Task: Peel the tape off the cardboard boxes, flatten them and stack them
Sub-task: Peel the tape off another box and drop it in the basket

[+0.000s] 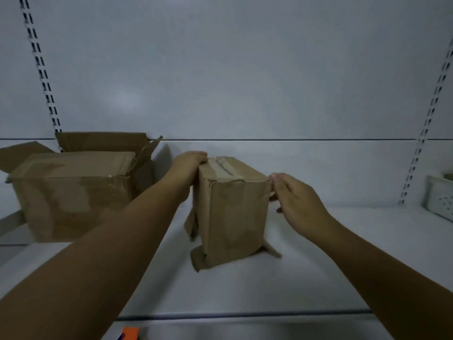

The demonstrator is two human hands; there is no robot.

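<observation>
A small brown cardboard box stands upright in the middle of the white shelf, its bottom flaps splayed out. A strip of tape runs along its closed top. My left hand presses against the box's upper left edge, fingers over the top corner. At the upper right corner my right hand touches the box with thumb and fingertips, pinching at the edge. A larger cardboard box sits at the left with its flaps open and flat cardboard lying inside it.
A white perforated basket stands at the far right of the shelf. Slotted metal uprights run up the back wall at the left and right. An orange object shows at the bottom edge below the shelf front.
</observation>
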